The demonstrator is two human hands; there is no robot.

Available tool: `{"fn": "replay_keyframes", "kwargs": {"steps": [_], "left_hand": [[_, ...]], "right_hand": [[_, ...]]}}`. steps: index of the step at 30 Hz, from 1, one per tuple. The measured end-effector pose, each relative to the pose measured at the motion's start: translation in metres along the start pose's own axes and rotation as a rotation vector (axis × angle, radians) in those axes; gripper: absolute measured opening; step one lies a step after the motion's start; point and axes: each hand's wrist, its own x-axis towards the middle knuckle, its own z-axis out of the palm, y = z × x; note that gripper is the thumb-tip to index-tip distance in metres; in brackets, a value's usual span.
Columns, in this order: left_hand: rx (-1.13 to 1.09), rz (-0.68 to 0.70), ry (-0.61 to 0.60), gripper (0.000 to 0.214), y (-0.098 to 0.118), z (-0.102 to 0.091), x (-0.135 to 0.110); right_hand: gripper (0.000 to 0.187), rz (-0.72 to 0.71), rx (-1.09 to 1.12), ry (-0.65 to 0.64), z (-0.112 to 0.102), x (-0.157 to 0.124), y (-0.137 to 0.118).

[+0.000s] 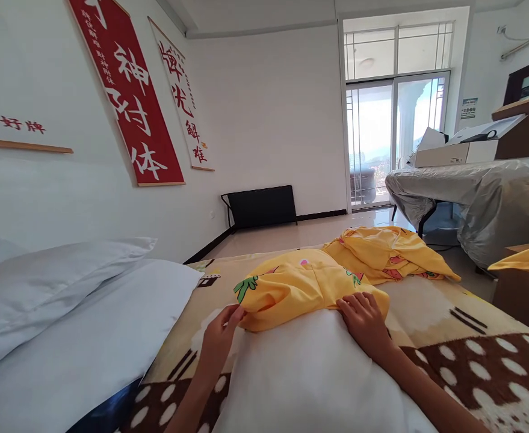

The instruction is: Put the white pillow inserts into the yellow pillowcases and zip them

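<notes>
1. A yellow printed pillowcase (295,291), near 5 o'clock in the view, covers the far end of a white pillow (322,379) at 6 o'clock, atop a patterned blanket (420,307).
2. At 7 o'clock, the left hand (220,329) pinches the pillowcase's near edge between thumb and fingers.
3. At 4 o'clock, the right hand (364,319) lays its fingers over that edge; whether the thumb grips beneath cannot be told.
4. The step in hand appears to be drawing the pillowcase over the pillow, whose near length is bare.
5. The next move seems to call for a firm hold on both sides and an even pull toward 6 o'clock.
</notes>
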Motion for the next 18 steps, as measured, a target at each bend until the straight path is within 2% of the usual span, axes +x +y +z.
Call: {"fn": "replay_keyframes", "kwargs": {"steps": [4, 6, 9, 11, 14, 18], "left_hand": [[0.038, -0.027, 0.033, 0.049, 0.027, 0.025, 0.017], [0.042, -0.006, 0.068, 0.045, 0.036, 0.028, 0.025], [-0.016, 0.042, 0.089, 0.046, 0.049, 0.009, 0.038], [-0.135, 0.055, 0.025, 0.051, 0.055, -0.011, 0.047], [-0.202, 0.029, -0.091, 0.059, 0.049, -0.029, 0.058], [0.021, -0.002, -0.039, 0.050, 0.014, -0.021, 0.065]], "right_hand": [[0.021, -0.042, 0.009, -0.022, -0.004, -0.001, -0.004], [0.022, -0.053, 0.017, -0.020, -0.005, -0.001, -0.004], [0.022, -0.044, 0.075, -0.048, -0.006, 0.000, -0.005], [0.021, -0.030, 0.146, -0.090, -0.007, 0.003, -0.009], [0.024, -0.021, 0.226, -0.158, -0.015, 0.009, -0.017], [0.031, 0.015, 0.416, -0.352, -0.044, 0.022, -0.009]]}}
